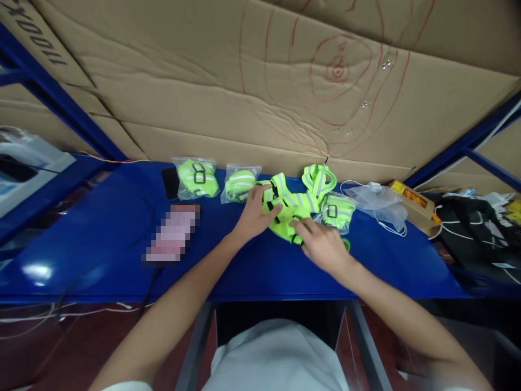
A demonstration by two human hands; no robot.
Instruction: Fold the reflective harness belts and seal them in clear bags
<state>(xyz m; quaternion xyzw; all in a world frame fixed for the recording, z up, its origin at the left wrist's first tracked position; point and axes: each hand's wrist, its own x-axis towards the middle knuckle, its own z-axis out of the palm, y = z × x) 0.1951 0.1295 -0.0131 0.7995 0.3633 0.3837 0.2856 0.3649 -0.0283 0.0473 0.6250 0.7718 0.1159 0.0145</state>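
A neon yellow-green reflective vest (297, 201) with silver stripes and black fittings lies loosely bunched on the blue table in front of me. At its left side, my left hand (255, 213) grips the fabric, thumb stretched towards the middle. My right hand (321, 241) pinches the lower part of the vest beside a black strap; the fingertips are partly hidden. One looped end of the vest rests against the cardboard wall. Close by on the left is a bagged vest (241, 184), and another bagged vest (337, 212) lies just right of the loose one.
Further left are a third bagged vest (198, 178), a black phone (170, 183) and a device with a pixelated screen (173, 233). To the right lie a clear plastic bag (378, 205), white cables, an open cardboard box (415, 207) and a black bag (468, 231). Cardboard (195, 103) walls the back.
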